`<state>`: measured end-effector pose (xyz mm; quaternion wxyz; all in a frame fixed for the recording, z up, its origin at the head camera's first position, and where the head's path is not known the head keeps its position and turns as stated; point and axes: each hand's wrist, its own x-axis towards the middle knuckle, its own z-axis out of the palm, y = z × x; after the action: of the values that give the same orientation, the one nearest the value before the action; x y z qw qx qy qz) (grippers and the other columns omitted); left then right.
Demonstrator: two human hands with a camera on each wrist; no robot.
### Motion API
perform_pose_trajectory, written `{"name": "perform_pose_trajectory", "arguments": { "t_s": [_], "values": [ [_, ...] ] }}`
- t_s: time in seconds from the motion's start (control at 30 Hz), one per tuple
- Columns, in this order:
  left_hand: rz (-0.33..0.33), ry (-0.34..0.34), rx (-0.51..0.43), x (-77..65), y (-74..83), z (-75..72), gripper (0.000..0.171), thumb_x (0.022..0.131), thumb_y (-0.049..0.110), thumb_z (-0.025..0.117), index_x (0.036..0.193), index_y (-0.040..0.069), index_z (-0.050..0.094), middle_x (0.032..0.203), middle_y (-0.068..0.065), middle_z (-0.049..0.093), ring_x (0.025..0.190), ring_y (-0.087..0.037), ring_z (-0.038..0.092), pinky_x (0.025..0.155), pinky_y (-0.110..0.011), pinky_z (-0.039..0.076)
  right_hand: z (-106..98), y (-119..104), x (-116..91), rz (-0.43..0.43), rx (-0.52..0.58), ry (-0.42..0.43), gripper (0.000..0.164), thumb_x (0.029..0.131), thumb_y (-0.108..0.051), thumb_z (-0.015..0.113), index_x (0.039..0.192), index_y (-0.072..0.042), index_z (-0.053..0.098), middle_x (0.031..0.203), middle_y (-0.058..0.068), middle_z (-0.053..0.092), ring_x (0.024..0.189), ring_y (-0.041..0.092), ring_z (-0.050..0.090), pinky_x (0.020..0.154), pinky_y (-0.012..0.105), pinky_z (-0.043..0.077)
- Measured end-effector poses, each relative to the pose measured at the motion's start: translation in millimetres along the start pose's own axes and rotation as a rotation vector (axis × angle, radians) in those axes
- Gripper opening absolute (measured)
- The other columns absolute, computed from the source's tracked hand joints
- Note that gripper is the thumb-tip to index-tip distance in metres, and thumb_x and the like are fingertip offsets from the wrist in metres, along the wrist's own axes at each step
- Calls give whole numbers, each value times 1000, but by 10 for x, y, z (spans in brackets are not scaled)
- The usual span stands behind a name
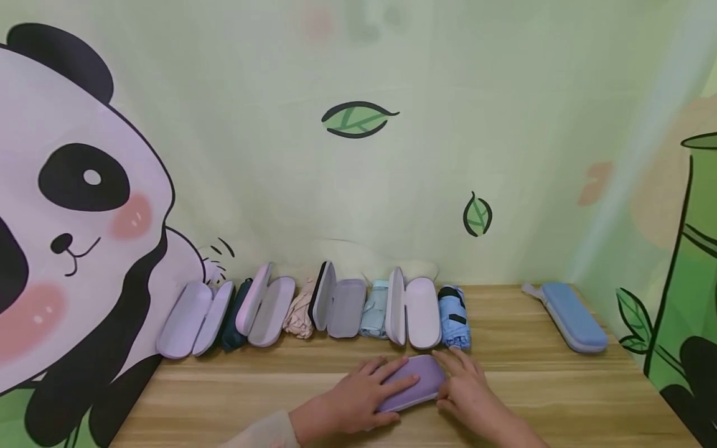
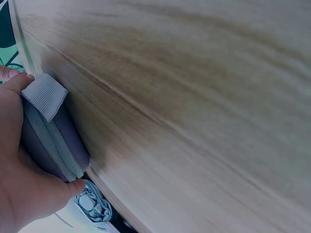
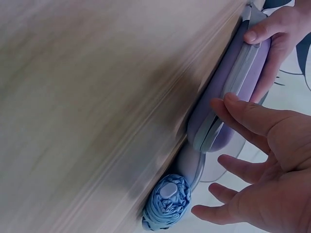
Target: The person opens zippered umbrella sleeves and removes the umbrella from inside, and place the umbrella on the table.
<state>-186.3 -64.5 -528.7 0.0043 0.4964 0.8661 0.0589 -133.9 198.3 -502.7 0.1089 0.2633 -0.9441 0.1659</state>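
Observation:
A purple zip case (image 1: 422, 368) lies closed over on the wooden table near its front, slightly tilted to the right. My left hand (image 1: 355, 398) grips it, fingers across the lid and thumb along the front side. A ribbed grey strap (image 2: 46, 96) shows at its left end in the left wrist view. At the right end, my right hand (image 1: 473, 395) has thumb and index finger pinched together at the grey zipper (image 3: 238, 73); the zipper pull is hidden by the fingertips. A dark gap shows in the zipper just past them. My other right fingers are spread.
Behind the hands runs a row of opened cases, among them a lavender one (image 1: 180, 323) and a white one (image 1: 423, 314). Folded umbrellas stand between them, ending with a blue one (image 1: 456, 320) at the right. A blue case (image 1: 577, 317) lies closed at the far right.

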Motion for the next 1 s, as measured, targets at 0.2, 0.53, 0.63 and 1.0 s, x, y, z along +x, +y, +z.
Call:
{"name": "perform_pose_trajectory", "arguments": {
  "t_s": [0.2,0.53,0.63,1.0],
  "values": [
    [7,-4,0,11,-13,5,73,103,56,48,163,40,10,170,-4,15,143,-38,38,109,-59,39,42,-75,43,-7,44,-24,15,72,-12,87,65,-17,75,140,25,55,131,59,40,94,80,34],
    [-1,2,18,14,3,10,75,103,57,46,165,32,11,170,-4,17,144,-37,38,111,-56,38,59,-183,68,-61,10,-17,15,75,-6,82,67,-14,72,140,26,54,129,60,41,90,80,37],
    [-15,15,30,12,10,7,79,102,58,48,165,22,15,169,-7,21,145,-36,37,109,-57,39,71,-200,76,-67,17,-15,14,77,-7,82,68,-14,73,140,25,54,129,59,41,89,80,38],
    [-116,48,21,-2,59,-1,93,97,60,57,158,-4,26,162,-21,31,148,-32,34,114,-52,36,118,-349,142,-75,0,-52,10,77,-10,83,72,-14,76,141,24,54,131,58,40,92,77,37]
  ]
}}
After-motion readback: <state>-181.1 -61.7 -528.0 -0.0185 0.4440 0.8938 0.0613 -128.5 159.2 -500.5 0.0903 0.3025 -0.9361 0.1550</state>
